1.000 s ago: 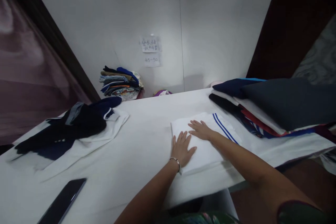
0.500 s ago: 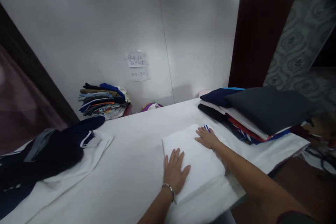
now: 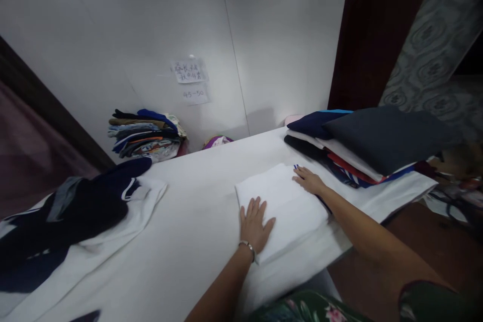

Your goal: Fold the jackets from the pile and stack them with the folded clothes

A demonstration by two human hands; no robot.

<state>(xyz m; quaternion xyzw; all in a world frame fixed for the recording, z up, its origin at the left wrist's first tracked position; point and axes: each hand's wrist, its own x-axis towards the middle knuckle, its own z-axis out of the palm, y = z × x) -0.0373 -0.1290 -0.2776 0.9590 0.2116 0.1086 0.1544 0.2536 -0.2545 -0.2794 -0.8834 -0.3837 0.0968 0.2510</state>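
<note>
Folded white cloth (image 3: 283,211): judged soft and light, best taken by its edges.
Left hand (image 3: 255,225): is laid wide and flat on the cloth.
Right hand (image 3: 309,181): is laid wide on its far edge.

One head-worn camera faces forward and down — close above the left hand (image 3: 255,225) and right hand (image 3: 309,181), toward a wall (image 3: 113,45).

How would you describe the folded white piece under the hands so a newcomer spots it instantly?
Find the long white-covered table below the paper notes on the wall. Right of centre, beside the stack of folded clothes, lies a flat folded white cloth under the left hand and right hand. Unlike its dark neighbours, it is almost all white, with a sliver of blue stripe.
</note>
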